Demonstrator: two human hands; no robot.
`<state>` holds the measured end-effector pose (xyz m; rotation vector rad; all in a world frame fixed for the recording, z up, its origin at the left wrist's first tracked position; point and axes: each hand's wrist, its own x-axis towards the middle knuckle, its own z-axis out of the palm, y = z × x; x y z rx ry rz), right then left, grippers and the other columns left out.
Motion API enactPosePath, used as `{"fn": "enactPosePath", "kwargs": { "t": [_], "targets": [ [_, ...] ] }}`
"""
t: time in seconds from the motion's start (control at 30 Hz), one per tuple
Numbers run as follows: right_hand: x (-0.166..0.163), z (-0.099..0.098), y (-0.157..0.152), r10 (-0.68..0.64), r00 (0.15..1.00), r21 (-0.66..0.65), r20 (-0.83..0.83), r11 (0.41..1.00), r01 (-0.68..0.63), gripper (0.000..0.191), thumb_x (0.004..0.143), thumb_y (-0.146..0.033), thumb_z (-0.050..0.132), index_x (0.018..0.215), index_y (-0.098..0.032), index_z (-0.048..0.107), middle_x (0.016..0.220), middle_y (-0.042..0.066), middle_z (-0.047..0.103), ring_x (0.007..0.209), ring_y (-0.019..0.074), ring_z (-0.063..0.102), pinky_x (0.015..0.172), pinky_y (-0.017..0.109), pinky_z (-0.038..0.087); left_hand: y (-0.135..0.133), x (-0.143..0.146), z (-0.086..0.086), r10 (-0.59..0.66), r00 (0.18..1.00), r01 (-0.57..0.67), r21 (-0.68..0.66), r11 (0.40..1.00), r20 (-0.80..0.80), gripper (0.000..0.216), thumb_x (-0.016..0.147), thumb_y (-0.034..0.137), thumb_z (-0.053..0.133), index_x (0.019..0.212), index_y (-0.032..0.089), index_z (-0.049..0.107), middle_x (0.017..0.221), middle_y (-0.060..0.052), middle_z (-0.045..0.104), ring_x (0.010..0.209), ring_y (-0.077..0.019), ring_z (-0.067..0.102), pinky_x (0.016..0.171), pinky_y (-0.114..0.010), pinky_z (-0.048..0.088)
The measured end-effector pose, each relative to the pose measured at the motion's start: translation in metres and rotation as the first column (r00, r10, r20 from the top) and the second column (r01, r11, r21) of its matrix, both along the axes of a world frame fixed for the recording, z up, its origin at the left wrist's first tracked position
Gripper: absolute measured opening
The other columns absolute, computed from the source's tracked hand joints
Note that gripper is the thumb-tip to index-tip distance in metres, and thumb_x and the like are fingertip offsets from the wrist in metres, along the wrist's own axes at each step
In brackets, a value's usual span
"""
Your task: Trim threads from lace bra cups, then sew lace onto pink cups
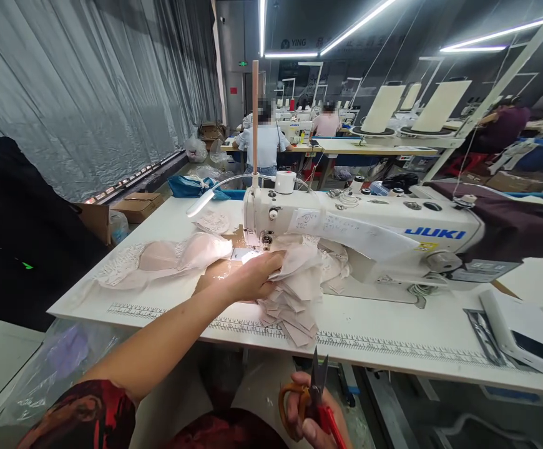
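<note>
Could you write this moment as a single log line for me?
left hand: on fabric at machine | right hand: holding scissors, blades up, below table edge

The sewing machine (346, 231) stands on the table (393, 340). Fabric pieces (294, 302) lie before it, with padded cups (173, 257) to their left. Scissors (316, 390) are below the table edge.

Scissors (317, 391), machine (369, 228), fabric stack (294, 302): one each

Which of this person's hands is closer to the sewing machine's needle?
Left. The left hand rests on the fabric pieces just in front of the needle; the right hand holds scissors down below the table edge.
</note>
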<state>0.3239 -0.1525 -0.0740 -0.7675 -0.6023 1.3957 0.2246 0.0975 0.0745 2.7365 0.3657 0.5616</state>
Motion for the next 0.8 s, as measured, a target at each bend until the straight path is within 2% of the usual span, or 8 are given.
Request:
{"fn": "enactPosePath", "kwargs": {
  "t": [0.17, 0.23, 0.3, 0.4, 0.53, 0.6, 0.7, 0.8],
  "targets": [
    [-0.005, -0.001, 0.003, -0.003, 1.000, 0.018, 0.018, 1.000, 0.003, 0.052, 0.070, -0.048, 0.074, 0.115, -0.028, 0.059, 0.073, 0.002, 0.059, 0.055, 0.0112, 0.041, 0.052, 0.027, 0.026, -0.006, -0.003, 0.022, -0.145, 0.985, 0.153, 0.079, 0.985, -0.097, 0.041, 0.085, 0.048, 0.051, 0.110, 0.016, 0.054, 0.119, -0.014, 0.057, 0.111, -0.0304, 0.051, 0.096, -0.042, 0.038],
    [-0.007, -0.002, 0.005, 0.005, 1.000, 0.036, 0.031, 0.999, -0.006, 0.052, 0.069, -0.048, 0.074, 0.115, -0.028, 0.059, 0.072, 0.001, 0.058, 0.054, 0.0109, 0.040, 0.051, 0.026, 0.025, -0.010, -0.001, 0.029, -0.155, 0.983, 0.162, 0.070, 0.984, -0.093, 0.041, 0.091, 0.049, 0.038, 0.111, 0.018, 0.056, 0.128, -0.012, 0.054, 0.119, -0.0287, 0.047, 0.099, -0.041, 0.036],
    [-0.009, -0.003, 0.006, 0.012, 0.999, 0.044, 0.039, 0.999, -0.013, 0.052, 0.069, -0.048, 0.074, 0.115, -0.027, 0.059, 0.072, 0.001, 0.058, 0.054, 0.0107, 0.040, 0.050, 0.026, 0.024, -0.014, 0.004, 0.030, -0.102, 0.993, 0.105, 0.053, 0.993, -0.061, 0.043, 0.097, 0.039, 0.024, 0.105, 0.018, 0.061, 0.127, -0.009, 0.056, 0.119, -0.0246, 0.049, 0.099, -0.038, 0.038],
    [-0.011, -0.004, 0.007, 0.010, 0.998, 0.036, 0.060, 0.999, -0.012, 0.053, 0.069, -0.049, 0.074, 0.114, -0.027, 0.059, 0.072, 0.001, 0.058, 0.054, 0.0110, 0.041, 0.051, 0.026, 0.024, -0.018, 0.017, 0.024, 0.067, 0.997, -0.066, 0.041, 0.997, -0.038, 0.046, 0.098, 0.031, 0.022, 0.094, 0.016, 0.065, 0.112, -0.009, 0.065, 0.109, -0.0218, 0.056, 0.094, -0.035, 0.043],
    [-0.012, -0.005, 0.004, 0.020, 0.995, 0.024, 0.095, 0.999, -0.022, 0.053, 0.070, -0.051, 0.072, 0.115, -0.027, 0.057, 0.072, 0.001, 0.057, 0.055, 0.0117, 0.043, 0.051, 0.026, 0.028, -0.021, 0.034, 0.013, 0.208, 0.975, -0.200, 0.097, 0.975, -0.076, 0.028, 0.088, 0.027, 0.042, 0.077, 0.015, 0.065, 0.088, -0.009, 0.066, 0.090, -0.0225, 0.059, 0.083, -0.035, 0.048],
    [-0.013, -0.006, 0.003, 0.016, 0.995, 0.026, 0.102, 0.999, -0.018, 0.051, 0.072, -0.050, 0.071, 0.117, -0.028, 0.056, 0.072, 0.002, 0.057, 0.057, 0.0124, 0.045, 0.052, 0.027, 0.030, -0.022, 0.039, 0.008, 0.236, 0.970, -0.229, 0.114, 0.967, -0.051, 0.022, 0.082, 0.026, 0.048, 0.089, 0.014, 0.066, 0.091, -0.009, 0.064, 0.089, -0.0234, 0.058, 0.082, -0.036, 0.048],
    [-0.013, -0.007, 0.001, 0.030, 0.993, 0.026, 0.111, 0.999, -0.033, 0.051, 0.071, -0.050, 0.072, 0.115, -0.029, 0.058, 0.071, 0.001, 0.058, 0.058, 0.0119, 0.044, 0.052, 0.026, 0.031, -0.023, 0.043, -0.003, 0.245, 0.970, -0.243, 0.105, 0.964, 0.001, 0.039, 0.078, 0.027, 0.052, 0.114, 0.015, 0.062, 0.102, -0.011, 0.061, 0.098, -0.0264, 0.054, 0.089, -0.040, 0.046],
    [-0.013, -0.008, 0.001, 0.056, 0.989, -0.006, 0.134, 0.998, -0.056, 0.051, 0.070, -0.051, 0.073, 0.113, -0.028, 0.059, 0.070, 0.001, 0.058, 0.058, 0.0117, 0.045, 0.053, 0.026, 0.032, -0.023, 0.045, -0.017, 0.264, 0.964, -0.266, 0.057, 0.962, 0.042, 0.043, 0.075, 0.031, 0.056, 0.114, 0.017, 0.065, 0.116, -0.013, 0.056, 0.111, -0.0315, 0.049, 0.093, -0.045, 0.044]
  ]
}}
